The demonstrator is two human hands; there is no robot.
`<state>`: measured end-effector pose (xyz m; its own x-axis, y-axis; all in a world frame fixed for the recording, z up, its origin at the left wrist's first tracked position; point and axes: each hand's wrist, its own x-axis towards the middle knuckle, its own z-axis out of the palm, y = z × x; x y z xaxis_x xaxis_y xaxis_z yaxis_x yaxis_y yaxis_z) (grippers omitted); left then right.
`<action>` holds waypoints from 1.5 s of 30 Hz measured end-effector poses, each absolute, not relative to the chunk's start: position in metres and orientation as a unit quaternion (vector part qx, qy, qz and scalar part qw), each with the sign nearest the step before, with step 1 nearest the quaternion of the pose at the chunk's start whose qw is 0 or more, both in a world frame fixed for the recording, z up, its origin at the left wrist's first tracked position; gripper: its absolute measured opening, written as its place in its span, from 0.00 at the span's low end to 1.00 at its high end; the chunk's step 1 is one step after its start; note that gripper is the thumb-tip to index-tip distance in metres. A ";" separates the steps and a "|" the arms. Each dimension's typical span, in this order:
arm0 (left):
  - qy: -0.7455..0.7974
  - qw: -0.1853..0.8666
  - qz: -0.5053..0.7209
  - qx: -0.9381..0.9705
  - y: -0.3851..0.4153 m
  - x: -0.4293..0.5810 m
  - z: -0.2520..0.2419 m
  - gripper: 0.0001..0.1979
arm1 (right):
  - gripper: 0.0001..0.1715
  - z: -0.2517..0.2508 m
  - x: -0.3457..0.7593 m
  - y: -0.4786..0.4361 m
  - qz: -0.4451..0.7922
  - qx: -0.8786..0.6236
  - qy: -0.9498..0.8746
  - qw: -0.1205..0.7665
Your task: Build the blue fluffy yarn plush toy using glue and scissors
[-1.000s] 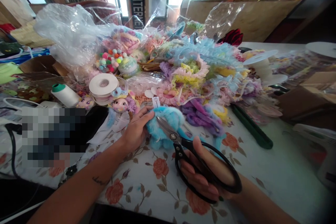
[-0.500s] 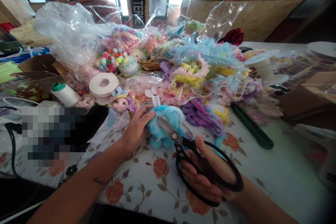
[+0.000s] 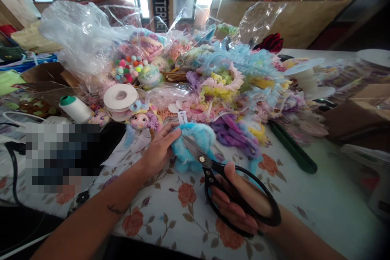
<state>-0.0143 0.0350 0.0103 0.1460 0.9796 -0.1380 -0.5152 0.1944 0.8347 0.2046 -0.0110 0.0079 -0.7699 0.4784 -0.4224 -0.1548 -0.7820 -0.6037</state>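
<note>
A fluffy light-blue plush toy point(image 3: 195, 134) with a small white tag point(image 3: 183, 117) at its top sits low over the flowered tablecloth. My left hand point(image 3: 160, 148) grips its left side, thumb on the front fur. Black-handled scissors point(image 3: 210, 164) are in my right hand point(image 3: 240, 203), whose fingers and thumb pass through the large loops. The metal blades point up and left and lie against the plush's front, nearly together. Fur hides part of the blade tips and the fingers behind the toy.
Behind stands a heap of pastel ruffled trim point(image 3: 231, 61) and plastic wrap point(image 3: 85, 32). A ribbon spool point(image 3: 120, 97), a white thread cone point(image 3: 76, 107) and a doll head point(image 3: 140, 120) lie left. Purple yarn point(image 3: 233, 132) and a dark green cutter-like tool point(image 3: 294, 148) lie right.
The scissor handles have drawn slightly closer together in my right hand. The plush has shifted a little to the right with my left hand still on it.
</note>
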 end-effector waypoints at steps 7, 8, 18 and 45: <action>0.363 0.679 0.555 0.315 0.036 -0.014 0.010 0.20 | 0.40 0.006 0.205 -0.009 0.904 -0.282 -0.281 0.159; 0.364 0.676 0.558 0.314 0.036 -0.014 0.010 0.20 | 0.41 0.006 0.205 -0.008 0.905 -0.278 -0.283 0.154; 0.367 0.666 0.573 0.307 0.037 -0.015 0.007 0.22 | 0.43 0.012 0.205 -0.007 0.910 -0.284 -0.274 0.131; 0.356 0.671 0.568 0.317 0.035 -0.013 0.008 0.22 | 0.43 0.005 0.203 -0.009 0.933 -0.236 -0.228 0.149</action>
<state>-0.0134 0.0348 0.0080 0.1014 0.9878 -0.1180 -0.5365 0.1542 0.8297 0.2025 -0.0094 0.0046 -0.8439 0.3851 -0.3735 -0.1699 -0.8522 -0.4948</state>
